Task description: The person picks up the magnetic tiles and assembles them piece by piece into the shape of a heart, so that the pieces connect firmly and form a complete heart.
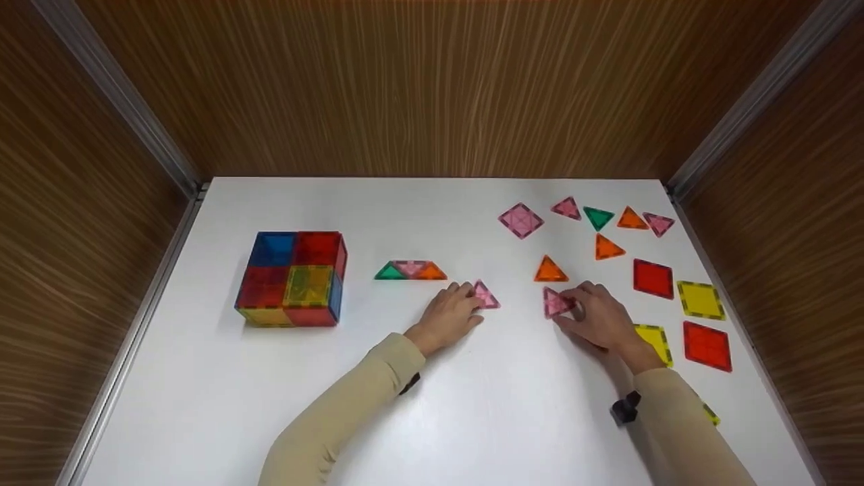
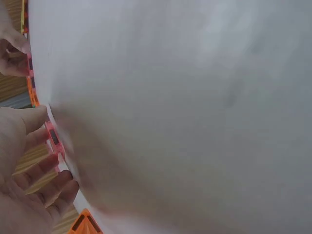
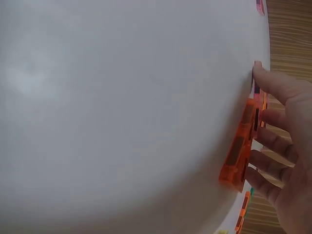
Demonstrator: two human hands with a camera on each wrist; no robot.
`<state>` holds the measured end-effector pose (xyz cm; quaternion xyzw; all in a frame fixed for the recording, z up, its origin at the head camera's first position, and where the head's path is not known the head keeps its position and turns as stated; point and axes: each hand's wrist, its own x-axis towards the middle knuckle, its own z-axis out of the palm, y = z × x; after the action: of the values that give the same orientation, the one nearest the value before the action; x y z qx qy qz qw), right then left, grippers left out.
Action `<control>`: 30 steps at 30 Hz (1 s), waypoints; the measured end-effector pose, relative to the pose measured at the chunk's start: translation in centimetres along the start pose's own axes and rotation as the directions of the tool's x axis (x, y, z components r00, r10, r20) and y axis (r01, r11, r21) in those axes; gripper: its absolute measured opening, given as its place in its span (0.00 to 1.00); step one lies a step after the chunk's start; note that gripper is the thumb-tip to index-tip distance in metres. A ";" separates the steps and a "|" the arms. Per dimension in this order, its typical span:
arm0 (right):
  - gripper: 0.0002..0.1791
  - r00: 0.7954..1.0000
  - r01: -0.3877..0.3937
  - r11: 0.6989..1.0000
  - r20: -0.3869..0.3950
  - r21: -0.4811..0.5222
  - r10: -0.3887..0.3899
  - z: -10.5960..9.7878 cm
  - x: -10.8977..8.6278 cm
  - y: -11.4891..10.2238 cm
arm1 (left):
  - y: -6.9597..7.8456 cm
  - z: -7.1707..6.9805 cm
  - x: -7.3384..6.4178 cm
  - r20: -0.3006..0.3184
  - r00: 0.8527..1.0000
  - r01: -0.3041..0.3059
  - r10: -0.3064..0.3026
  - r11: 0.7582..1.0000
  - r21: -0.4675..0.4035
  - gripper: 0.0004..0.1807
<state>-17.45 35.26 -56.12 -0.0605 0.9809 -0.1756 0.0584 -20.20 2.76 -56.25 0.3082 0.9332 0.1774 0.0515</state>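
On the white surface I view remotely: a multicoloured block, a three-triangle strip and, right of these, loose pink triangles, orange triangles, a green triangle, a pink square, red squares and yellow squares

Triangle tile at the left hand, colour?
Pink triangle tile, dark dashes along its edges; clearest in the head view.
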 end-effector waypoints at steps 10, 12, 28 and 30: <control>0.32 0.994 0.111 0.994 0.015 0.000 -0.111 1.2 0.8 -2.9 | -0.6 0.0 -2.6 0.007 0.999 -0.048 0.048 0.999 -0.010 0.14; 0.32 0.989 0.144 0.990 0.017 0.000 -0.144 1.5 0.9 -3.8 | -0.6 0.0 -3.0 0.007 0.998 -0.064 0.064 0.998 -0.009 0.14; 0.30 0.921 0.386 0.921 -0.027 -0.046 -0.388 3.7 1.8 -8.4 | -0.4 0.3 -4.5 -0.009 0.993 -0.117 0.117 0.993 -0.008 0.13; 0.30 0.925 0.379 0.924 -0.015 -0.039 -0.380 3.8 1.8 -8.5 | -0.5 0.2 -4.4 -0.007 0.994 -0.110 0.109 0.994 -0.022 0.13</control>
<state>-17.92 25.82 -56.80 -0.2484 0.9541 -0.1668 0.0113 -16.86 -0.19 -56.70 0.3578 0.9130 0.1912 0.0425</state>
